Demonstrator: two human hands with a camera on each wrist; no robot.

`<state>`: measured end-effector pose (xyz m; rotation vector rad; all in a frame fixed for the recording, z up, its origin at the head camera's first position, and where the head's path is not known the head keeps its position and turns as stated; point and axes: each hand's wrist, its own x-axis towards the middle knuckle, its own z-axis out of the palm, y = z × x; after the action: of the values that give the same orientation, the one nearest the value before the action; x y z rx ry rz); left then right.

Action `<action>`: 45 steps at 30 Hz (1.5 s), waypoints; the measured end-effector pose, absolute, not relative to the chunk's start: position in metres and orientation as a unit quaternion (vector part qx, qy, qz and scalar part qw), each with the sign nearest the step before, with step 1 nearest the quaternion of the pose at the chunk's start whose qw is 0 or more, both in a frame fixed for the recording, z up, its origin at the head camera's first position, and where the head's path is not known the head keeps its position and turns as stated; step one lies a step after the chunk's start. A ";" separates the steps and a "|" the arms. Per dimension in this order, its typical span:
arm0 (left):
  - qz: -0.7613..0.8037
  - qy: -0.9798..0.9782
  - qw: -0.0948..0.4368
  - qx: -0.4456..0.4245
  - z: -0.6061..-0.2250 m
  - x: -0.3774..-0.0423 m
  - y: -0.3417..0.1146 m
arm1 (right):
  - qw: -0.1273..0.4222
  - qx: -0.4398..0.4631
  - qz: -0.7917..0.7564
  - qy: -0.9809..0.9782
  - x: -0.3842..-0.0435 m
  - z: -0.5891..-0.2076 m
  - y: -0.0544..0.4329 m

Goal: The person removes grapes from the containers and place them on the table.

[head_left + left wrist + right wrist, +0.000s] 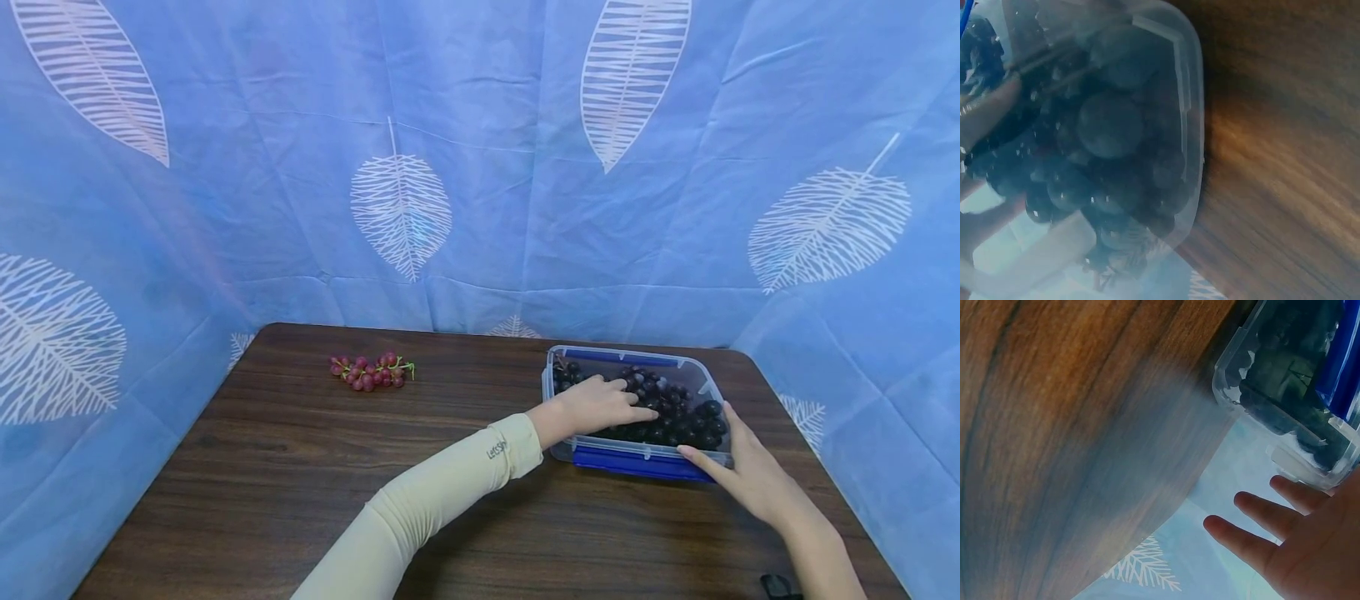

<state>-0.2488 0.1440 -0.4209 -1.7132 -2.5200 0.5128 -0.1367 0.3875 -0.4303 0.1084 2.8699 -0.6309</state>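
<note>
A clear plastic box (pixel 542 387) with blue clip sides stands at the right of the table, filled with dark grapes (pixel 667 417). My left hand (pixel 603 406), below a pale sleeve, reaches over the box's left side, with extended fingers resting on the grapes. In the left wrist view the grapes (pixel 1110 125) show dimly through the clear wall. My right hand (pixel 757 479) is at the box's front right corner, thumb along the front rim and index finger against the right side. Three other fingers (pixel 1254 540) spread out straight beside the box in the right wrist view.
A small bunch of red grapes (pixel 371 372) with a green stem lies at the table's back left. A black object (pixel 778 586) shows at the lower right edge. Blue curtains (pixel 480 208) with white leaf prints enclose the brown wooden table (pixel 247 483).
</note>
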 end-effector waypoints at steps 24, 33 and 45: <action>0.050 -0.809 0.044 -0.585 -0.409 -0.254 0.134 | 0.090 0.034 -0.233 0.968 -0.135 -0.433 0.388; 0.049 -0.805 0.069 -0.587 -0.405 -0.258 0.133 | 0.084 0.024 -0.218 0.972 -0.136 -0.433 0.389; 0.026 -0.795 0.104 -0.598 -0.393 -0.258 0.128 | 0.084 0.026 -0.216 0.972 -0.137 -0.435 0.389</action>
<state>-0.2580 0.1281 -0.3927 -1.7624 -2.3437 0.0769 -0.1372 0.3894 -0.4353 0.0779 2.9012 -0.6452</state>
